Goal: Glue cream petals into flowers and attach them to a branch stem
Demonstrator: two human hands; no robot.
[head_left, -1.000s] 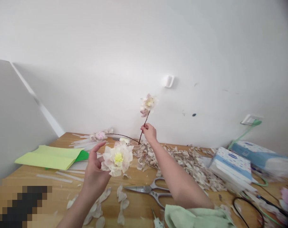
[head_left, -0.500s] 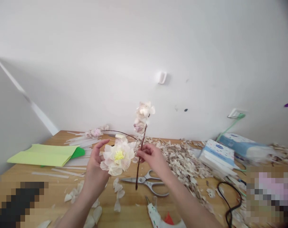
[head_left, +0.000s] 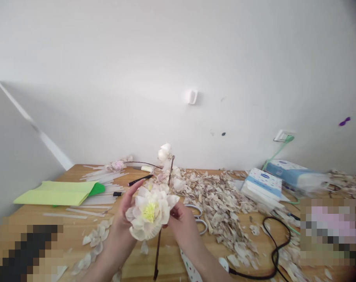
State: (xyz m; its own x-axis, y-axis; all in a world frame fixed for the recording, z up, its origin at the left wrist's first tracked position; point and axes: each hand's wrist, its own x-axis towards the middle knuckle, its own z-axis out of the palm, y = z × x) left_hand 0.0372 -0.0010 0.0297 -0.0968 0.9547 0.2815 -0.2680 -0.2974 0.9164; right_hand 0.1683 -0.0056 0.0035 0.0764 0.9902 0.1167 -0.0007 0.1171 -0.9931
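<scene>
A large artificial flower (head_left: 163,203) with whitish petals and a yellow centre faces me in the middle. My left hand (head_left: 122,225) cups it from the left, index finger raised beside the petals, other fingertips hidden behind. My right hand (head_left: 184,227) is closed at the flower's right edge, on the thin brown stem (head_left: 158,250); petals partly cover its fingertips. This stem slants behind the bloom, and a smaller white blossom (head_left: 164,152) sits at its upper end. Grey scissors (head_left: 202,226) lie partly hidden behind the right hand. Under the right forearm is a white glue gun (head_left: 187,266).
Dry petals (head_left: 222,203) are heaped on the right of the wooden table. Beyond them are tissue packs (head_left: 263,182) and a black cable (head_left: 276,250). Left lie yellow-green paper (head_left: 57,192), translucent sticks (head_left: 107,184), loose petals (head_left: 92,237) and a black pen (head_left: 139,180).
The stem has come down and toward me, its top now lower. My right hand has moved down, close against the large flower, which is also lower and slightly right.
</scene>
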